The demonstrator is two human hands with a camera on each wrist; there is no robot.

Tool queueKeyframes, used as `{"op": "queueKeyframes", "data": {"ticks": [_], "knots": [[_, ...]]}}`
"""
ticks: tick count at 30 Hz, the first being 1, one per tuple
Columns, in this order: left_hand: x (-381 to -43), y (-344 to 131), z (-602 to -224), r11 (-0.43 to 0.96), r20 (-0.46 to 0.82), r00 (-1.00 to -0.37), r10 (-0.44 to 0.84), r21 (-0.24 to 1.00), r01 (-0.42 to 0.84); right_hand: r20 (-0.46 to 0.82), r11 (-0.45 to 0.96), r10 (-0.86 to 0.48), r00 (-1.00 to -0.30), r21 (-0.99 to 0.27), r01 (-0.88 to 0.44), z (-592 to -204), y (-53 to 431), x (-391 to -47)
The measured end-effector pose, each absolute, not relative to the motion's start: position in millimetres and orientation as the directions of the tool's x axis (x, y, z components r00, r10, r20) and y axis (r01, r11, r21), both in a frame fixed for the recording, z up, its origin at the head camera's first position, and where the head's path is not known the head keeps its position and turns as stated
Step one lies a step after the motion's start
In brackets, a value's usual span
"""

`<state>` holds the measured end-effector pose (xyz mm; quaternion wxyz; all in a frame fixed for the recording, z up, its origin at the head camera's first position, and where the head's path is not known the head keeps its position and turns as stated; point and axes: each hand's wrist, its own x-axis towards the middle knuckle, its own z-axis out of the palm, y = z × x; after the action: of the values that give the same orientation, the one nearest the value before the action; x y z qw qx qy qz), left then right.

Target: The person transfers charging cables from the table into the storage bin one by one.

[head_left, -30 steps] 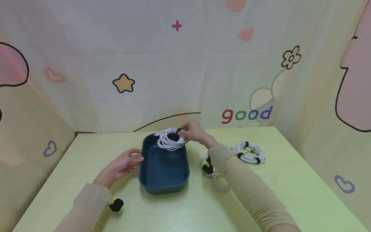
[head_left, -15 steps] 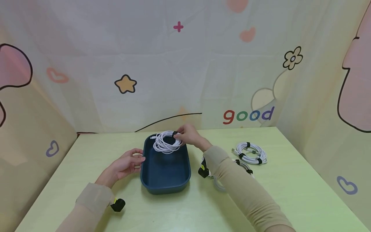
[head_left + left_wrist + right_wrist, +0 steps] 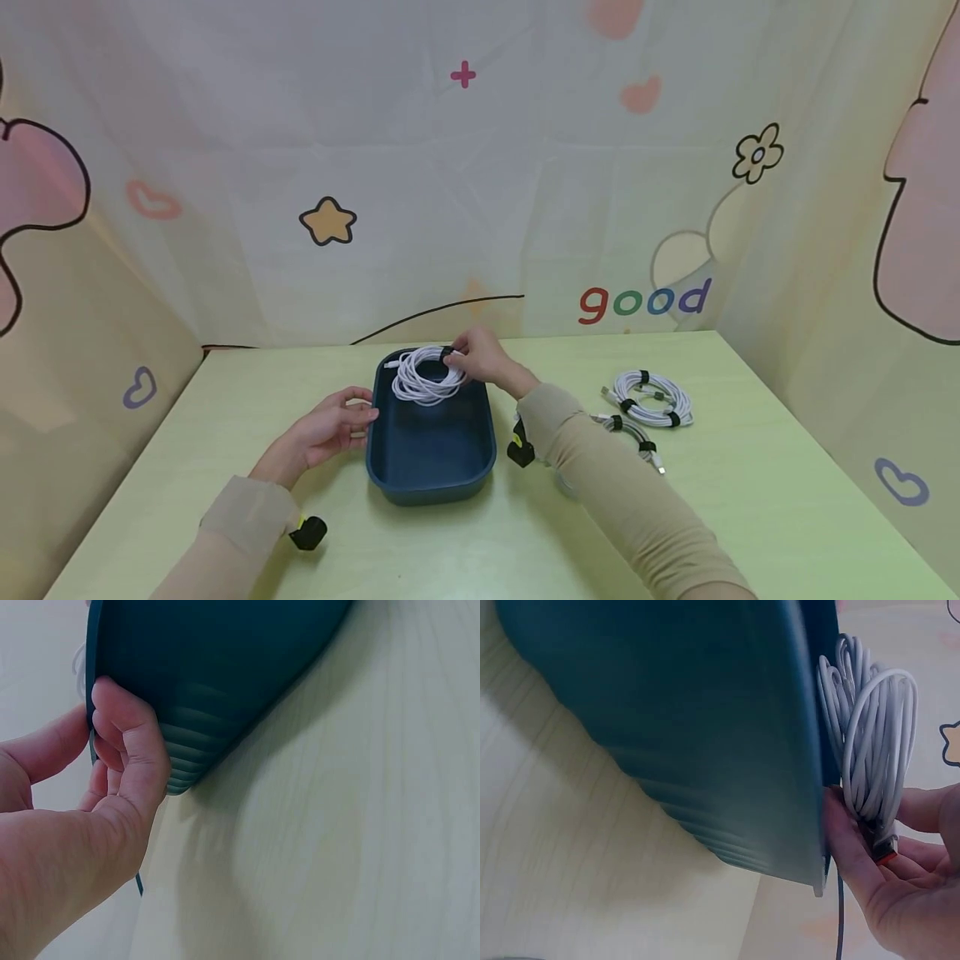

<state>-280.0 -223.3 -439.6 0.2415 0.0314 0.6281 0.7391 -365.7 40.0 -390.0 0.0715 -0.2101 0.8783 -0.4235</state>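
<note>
A dark blue plastic bin (image 3: 431, 454) stands on the table, its inner floor bare at the near end. My left hand (image 3: 330, 427) pinches its left rim; in the left wrist view, thumb and curled fingers (image 3: 139, 750) lie on either side of the edge. Over the far end of the bin hangs a coiled white cable (image 3: 420, 390) with a black strap. My right hand (image 3: 483, 360) pinches the coil at the strap, close by the bin's right far corner. In the right wrist view, the loops (image 3: 874, 742) hang at rim height, and fingers of that hand touch the rim.
Right of the bin lies a white cable coil (image 3: 652, 400) with black straps. Nearer is a grey cable coil (image 3: 633, 432), partly hidden by the right sleeve (image 3: 622, 492). Part of another pale coil (image 3: 564, 483) shows beside that sleeve. A printed curtain (image 3: 420, 167) hangs behind the table.
My right hand has moved left and down with the white cable coil, further over the bin. More of the grey coil shows from behind the sleeve. My left hand stays at the rim.
</note>
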Motion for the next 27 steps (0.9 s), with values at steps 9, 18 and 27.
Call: {"op": "queueKeyframes", "data": {"ticks": [9, 18, 27], "knots": [[-282, -224, -441, -0.094, -0.253, -0.882, 0.397, 0.945, -0.314, 0.059, 0.593, -0.414, -0.909, -0.74, -0.318, -386, 30, -353], [-281, -225, -442, -0.088, -0.254, -0.884, 0.391, 0.946, -0.311, 0.097, 0.621, -0.424, -0.901, -0.693, -0.367, -393, 28, -352], [-280, -224, -441, -0.077, -0.256, -0.885, 0.39, 0.948, -0.309, 0.087, 0.647, -0.41, -0.908, -0.674, -0.357, -392, 27, -353]]}}
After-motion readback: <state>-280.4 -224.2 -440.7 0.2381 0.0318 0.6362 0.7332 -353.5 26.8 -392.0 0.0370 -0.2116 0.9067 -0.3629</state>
